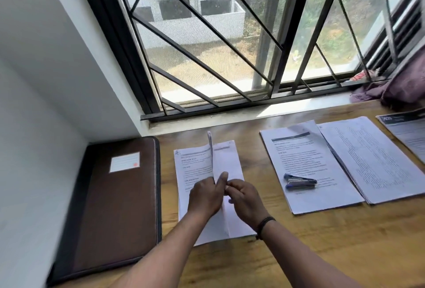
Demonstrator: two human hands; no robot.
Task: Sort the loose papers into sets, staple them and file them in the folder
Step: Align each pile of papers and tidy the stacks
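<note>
A set of printed papers (pixel 195 168) lies on the wooden table in front of me, with its upper sheets (pixel 226 163) lifted on edge. My left hand (pixel 204 198) pinches those raised sheets at their near edge. My right hand (pixel 243 200) meets it there, fingers curled at the same edge. A brown zip folder (pixel 115 207) with a white label lies shut at the left. A blue stapler (pixel 300 182) rests on a second paper pile (pixel 322 186) to the right.
A third paper stack (pixel 372 159) overlaps the second pile, and a dark-headed printed sheet (pixel 409 133) lies at the far right. Purple cloth (pixel 400 87) sits on the window sill. A barred window (pixel 230 35) runs behind the table (pixel 322 241); a white wall (pixel 34 103) is left.
</note>
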